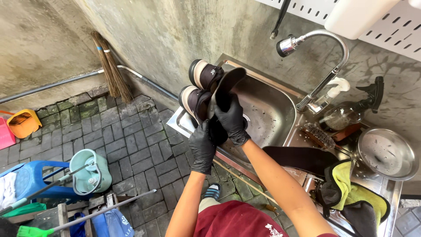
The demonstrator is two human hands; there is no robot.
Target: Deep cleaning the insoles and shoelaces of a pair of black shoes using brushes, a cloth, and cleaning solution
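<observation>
Both my hands wear black gloves. My right hand [231, 119] grips a dark insole [224, 85] that sticks up over the steel sink [269, 112]. My left hand [201, 147] holds the lower end of the same dark piece, just below the right hand. Two dark shoes with pale soles [199, 87] stand on their ends at the sink's left rim, right beside my hands. A curved tap [322, 57] arches over the basin.
A second dark insole [302, 158], a scrub brush [318, 134], a spray bottle [351, 112], a metal bowl [386, 153] and a yellow-green cloth [357, 188] lie on the drainboard. Below left are a mop bucket [90, 171], a blue stool [30, 180], a broom [112, 70] and brick paving.
</observation>
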